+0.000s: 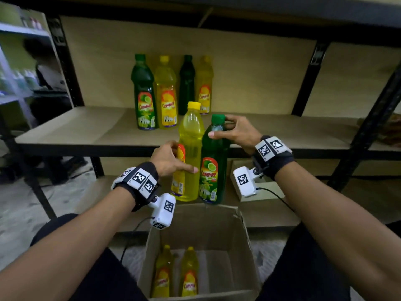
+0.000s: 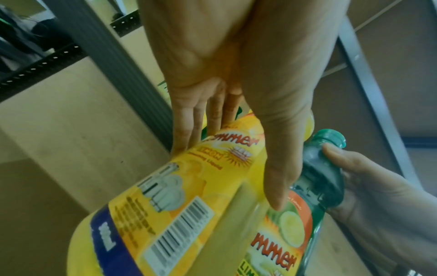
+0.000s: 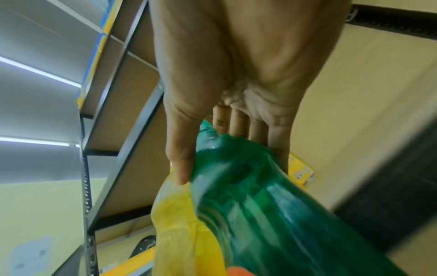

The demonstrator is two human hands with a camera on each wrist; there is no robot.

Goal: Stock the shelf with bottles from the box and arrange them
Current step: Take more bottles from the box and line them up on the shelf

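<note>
Centre of the head frame: we see two tall plastic bottles held upright, side by side and touching, above the box and in front of the shelf edge. The yellow lemon dish-liquid bottle (image 1: 191,153) has a yellow cap and a yellow-orange label; the dark green lime dish-liquid bottle (image 1: 213,168) has a green cap and an orange-red label with a lime picture.

Left hand (image 1: 168,158) wraps the yellow bottle at mid-body, over the label's top, thumb across the front, fingers curled behind. Right hand (image 1: 235,132) grips the green bottle at neck and shoulder, thumb in front, fingertips by the cap.

Upper centre of the frame: four more bottles stand on the light particle-board shelf with black metal frame (image 1: 86,131): a front green-and-yellow pair (image 1: 154,94) and a second green-and-yellow pair (image 1: 196,85) behind and to its right.

Bottom centre: the open brown cardboard box (image 1: 245,246) holds two yellow bottles (image 1: 175,274) standing upright on its left side.

Left wrist view adds label detail the head view lacks: barcode, "LEMON" text, and a blue band at the base of the yellow bottle (image 2: 165,205); left thumb (image 2: 279,168) lies along the seam against the green bottle (image 2: 316,183). Right wrist view is blurred; it shows only the thumb and fingers (image 3: 238,121) round the green neck (image 3: 236,168), yellow bottle alongside, lower left.
</note>
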